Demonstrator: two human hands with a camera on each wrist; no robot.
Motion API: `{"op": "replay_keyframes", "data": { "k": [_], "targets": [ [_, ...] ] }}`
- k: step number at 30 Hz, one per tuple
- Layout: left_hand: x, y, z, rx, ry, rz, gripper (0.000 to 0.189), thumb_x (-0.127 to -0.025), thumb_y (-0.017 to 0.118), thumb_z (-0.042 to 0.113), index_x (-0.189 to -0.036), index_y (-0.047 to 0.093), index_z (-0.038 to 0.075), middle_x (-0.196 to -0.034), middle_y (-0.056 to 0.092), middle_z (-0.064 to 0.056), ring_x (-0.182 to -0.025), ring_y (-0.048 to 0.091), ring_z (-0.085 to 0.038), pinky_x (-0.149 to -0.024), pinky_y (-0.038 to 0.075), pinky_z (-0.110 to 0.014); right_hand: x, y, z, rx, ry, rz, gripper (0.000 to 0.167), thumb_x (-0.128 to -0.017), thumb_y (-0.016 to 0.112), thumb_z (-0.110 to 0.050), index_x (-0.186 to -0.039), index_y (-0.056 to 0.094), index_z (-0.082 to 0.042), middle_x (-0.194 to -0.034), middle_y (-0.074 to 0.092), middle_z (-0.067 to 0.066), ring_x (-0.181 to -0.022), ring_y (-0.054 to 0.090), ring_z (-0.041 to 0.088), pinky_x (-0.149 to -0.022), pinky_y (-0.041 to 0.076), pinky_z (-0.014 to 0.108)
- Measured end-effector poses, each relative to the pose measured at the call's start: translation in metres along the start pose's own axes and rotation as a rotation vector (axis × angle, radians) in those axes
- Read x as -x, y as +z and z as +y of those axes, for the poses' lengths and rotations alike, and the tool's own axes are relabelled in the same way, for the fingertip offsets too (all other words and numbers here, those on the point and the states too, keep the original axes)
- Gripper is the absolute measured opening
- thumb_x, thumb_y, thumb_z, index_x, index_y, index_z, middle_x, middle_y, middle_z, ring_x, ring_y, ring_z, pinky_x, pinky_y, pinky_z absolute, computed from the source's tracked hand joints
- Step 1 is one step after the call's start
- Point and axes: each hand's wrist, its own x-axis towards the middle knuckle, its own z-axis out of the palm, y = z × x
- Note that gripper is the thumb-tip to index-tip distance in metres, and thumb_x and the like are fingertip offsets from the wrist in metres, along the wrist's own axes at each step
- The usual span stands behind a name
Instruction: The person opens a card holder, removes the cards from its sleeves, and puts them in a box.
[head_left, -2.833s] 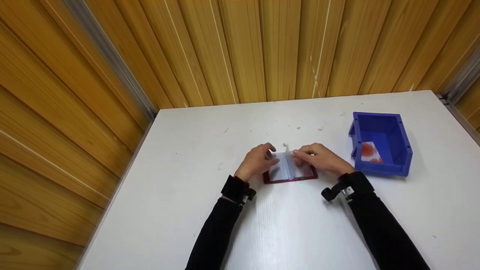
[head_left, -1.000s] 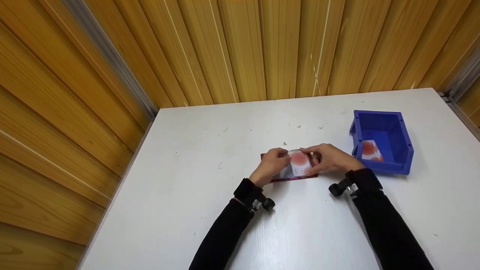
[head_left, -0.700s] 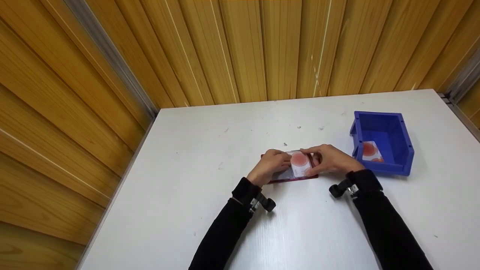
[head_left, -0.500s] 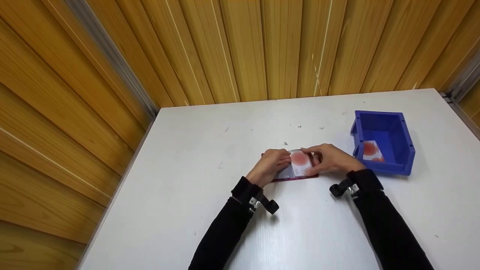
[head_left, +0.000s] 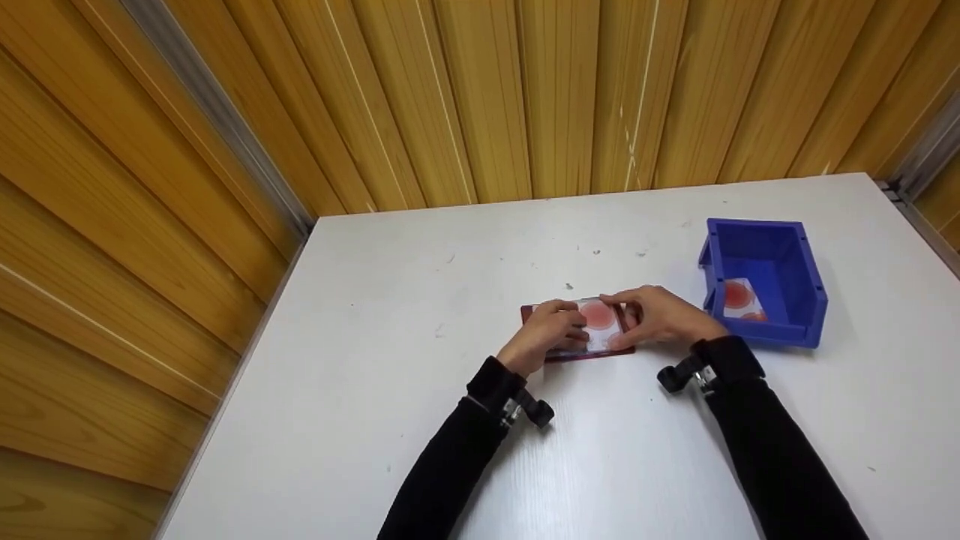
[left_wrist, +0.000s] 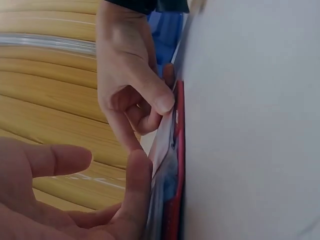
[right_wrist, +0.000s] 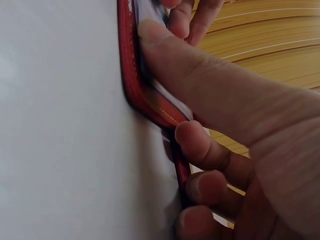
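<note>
A red card holder with clear plastic sleeves lies opened out on the white table. On its right half is a white card printed with a red circle. My right hand grips this card, its index finger at the far edge and thumb at the near edge; the right wrist view shows the thumb right over the stitched red cover. Over the left half, my left hand rests its fingertips along the card's left edge. In the left wrist view its fingers are loosely bent beside the sleeves.
To the right of the hands stands a blue plastic bin, with another red-circle card lying inside. A wood-patterned wall rises behind the table's far edge and along its left side.
At first the right hand lifted a clear sleeve and the holder's right half showed no card; now a card lies there. My left hand has shifted right, and lately its fingers spread slightly.
</note>
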Motion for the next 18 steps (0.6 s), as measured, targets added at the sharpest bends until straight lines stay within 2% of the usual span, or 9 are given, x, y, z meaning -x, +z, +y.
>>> {"op": "replay_keyframes", "data": {
  "k": [5, 10, 14, 18],
  "targets": [
    [-0.005, -0.009, -0.001, 0.145, -0.051, -0.060, 0.037, -0.097, 0.058, 0.008, -0.131, 0.058, -0.007, -0.119, 0.072, -0.018, -0.090, 0.071, -0.018, -0.085, 0.061, -0.032, 0.001, -0.001, -0.001, 0.004, -0.011, 0.003, 0.085, -0.078, 0.092, -0.034, -0.149, 0.055, -0.007, -0.078, 0.057, 0.001, -0.074, 0.051, 0.016, -0.063, 0.039, 0.026],
    [-0.008, -0.012, -0.005, 0.254, -0.071, -0.060, 0.044, -0.098, 0.056, 0.006, -0.139, 0.054, -0.006, -0.120, 0.074, -0.018, -0.090, 0.074, -0.018, -0.087, 0.062, -0.034, 0.001, 0.000, 0.000, 0.007, -0.002, 0.008, 0.085, -0.077, 0.093, -0.034, -0.149, 0.055, -0.008, -0.078, 0.056, 0.001, -0.073, 0.051, 0.016, -0.063, 0.039, 0.026],
    [-0.010, -0.011, -0.006, 0.297, -0.084, -0.050, 0.044, -0.099, 0.055, 0.006, -0.142, 0.052, -0.006, -0.109, 0.075, -0.015, -0.085, 0.074, -0.019, -0.085, 0.062, -0.033, 0.001, 0.000, 0.000, 0.011, 0.002, 0.009, 0.086, -0.077, 0.093, -0.035, -0.149, 0.056, -0.008, -0.078, 0.056, 0.001, -0.073, 0.051, 0.016, -0.063, 0.039, 0.026],
    [-0.012, -0.010, -0.006, 0.364, -0.092, -0.033, 0.029, -0.099, 0.053, 0.006, -0.124, 0.062, -0.008, -0.090, 0.074, -0.010, -0.079, 0.074, -0.017, -0.081, 0.063, -0.030, 0.000, -0.001, -0.001, 0.014, 0.004, 0.010, 0.086, -0.077, 0.093, -0.036, -0.149, 0.056, -0.008, -0.078, 0.057, 0.001, -0.074, 0.051, 0.016, -0.064, 0.040, 0.027]
  ]
}}
